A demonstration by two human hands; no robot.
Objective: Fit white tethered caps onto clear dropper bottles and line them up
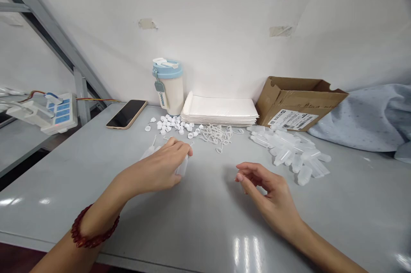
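My left hand, palm down, is closed around a small translucent plastic bottle, which shows between thumb and fingers; part of it is hidden. More pale translucent pieces with thin stems lie beyond that hand, partly covered by it. Over the grey table, my right hand has loosely curled fingers, with no object visible in it. Farther to the right lies a heap of translucent plastic bottles. Small white caps are scattered behind my left hand, beside a tangle of white looped cords.
Along the wall stand a cream tumbler with a blue lid, a stack of white envelopes and an opened cardboard box. A phone lies at left, near a power strip. Pale blue fabric is at far right.
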